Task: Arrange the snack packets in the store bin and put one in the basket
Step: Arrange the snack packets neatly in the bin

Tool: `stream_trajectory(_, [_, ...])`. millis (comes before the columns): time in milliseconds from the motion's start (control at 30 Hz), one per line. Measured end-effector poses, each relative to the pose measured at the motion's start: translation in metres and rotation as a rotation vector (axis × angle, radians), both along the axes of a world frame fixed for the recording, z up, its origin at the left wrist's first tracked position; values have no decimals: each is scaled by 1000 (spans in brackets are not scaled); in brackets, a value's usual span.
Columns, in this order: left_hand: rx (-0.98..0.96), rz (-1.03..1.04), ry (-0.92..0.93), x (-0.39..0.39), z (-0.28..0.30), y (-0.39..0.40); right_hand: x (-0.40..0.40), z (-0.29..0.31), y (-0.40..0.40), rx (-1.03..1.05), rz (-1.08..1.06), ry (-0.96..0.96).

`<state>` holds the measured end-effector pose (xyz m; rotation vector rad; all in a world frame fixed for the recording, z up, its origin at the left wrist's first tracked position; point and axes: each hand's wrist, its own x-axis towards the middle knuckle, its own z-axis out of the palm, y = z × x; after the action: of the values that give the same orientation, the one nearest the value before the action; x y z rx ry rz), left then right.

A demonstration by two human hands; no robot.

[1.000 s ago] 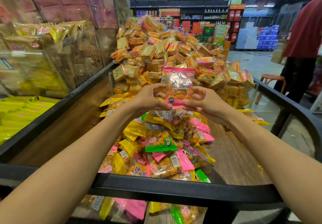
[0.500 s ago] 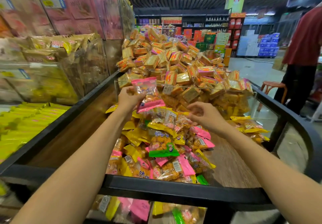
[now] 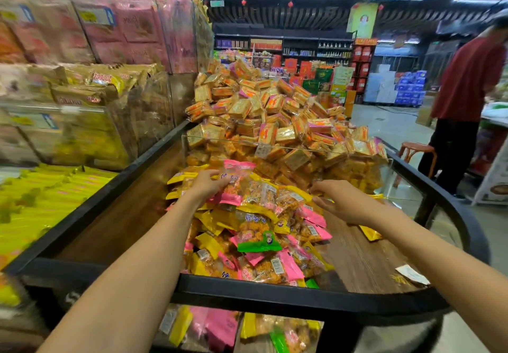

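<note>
Your left hand [image 3: 207, 185] reaches over the far end of the heap of snack packets [image 3: 255, 231] and grasps a pink-topped packet [image 3: 237, 181], fingers curled onto its left edge; the packet stands nearly upright, its lower end resting on the heap. Your right hand [image 3: 339, 201] is at about 3 o'clock from that packet, apart from it, palm down over the right side of the heap with the fingers loosely spread and nothing gripped; the fingertips reach the clear wrappers at the heap's edge, though you cannot tell whether they touch.

The heap lies in the store bin [image 3: 247, 292], a dark-rimmed bin with a wood-grain floor, and runs from 6 o'clock near the front rim up to 12 o'clock. It is a mix of pink, yellow and green wrappers; one green-bottomed packet [image 3: 258, 240] lies on top near the middle. A clear divider panel [image 3: 288, 148] stands at 12 o'clock, and behind it rises a tall mound of orange and gold square packets [image 3: 264, 116].

At 4 o'clock a single yellow packet [image 3: 371, 233] lies alone on the bin floor, and a white slip [image 3: 412, 274] lies nearer the front rim. At 2 o'clock a person in a red shirt [image 3: 467, 83] stands beside a small stool [image 3: 417, 152].
</note>
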<state>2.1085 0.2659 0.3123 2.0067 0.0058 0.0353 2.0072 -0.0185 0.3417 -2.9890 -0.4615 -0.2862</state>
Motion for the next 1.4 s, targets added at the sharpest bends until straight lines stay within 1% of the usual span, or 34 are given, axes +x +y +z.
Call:
stream_trajectory(167, [51, -6, 37, 2, -1, -1, -13, 1, -14, 2, -29, 19])
stream_trajectory(333, [82, 31, 29, 1, 1, 2, -28, 8, -33, 20, -83, 2])
stream_trajectory(467, [139, 48, -19, -3, 0, 2, -37, 5, -42, 45, -94, -2])
stream_trajectory(600, [122, 17, -21, -13, 1, 2, -42, 6, -36, 41, -84, 8])
stream_trajectory(733, [172, -6, 7, -17, 1, 3, -43, 10, -23, 40, -68, 14])
stream_trajectory(833, [203, 17, 23, -16, 0, 5, -44, 13, -15, 45, -58, 8])
stream_trajectory(933, [214, 36, 3, -14, -1, 4, -46, 14, -13, 62, -51, 5])
stream_trajectory(1000, [288, 61, -36, -16, 1, 2, -48, 14, -16, 69, -54, 8])
stream_trajectory(1100, [527, 52, -123, -20, 7, -5, -51, 12, -27, 85, -66, -6])
stream_trajectory(1133, [579, 61, -146, -21, 7, -9, -52, 11, -31, 91, -72, -12])
stream_trajectory(1233, [667, 62, -242, -24, 11, -29, -58, 8, -50, 111, -103, -26])
stream_trajectory(1300, [710, -17, -301, -22, 16, -54, -63, 6, -69, 140, -133, -34])
stream_trajectory(1400, [765, -204, -389, -19, 26, -109, -72, 4, -105, 182, -193, -43])
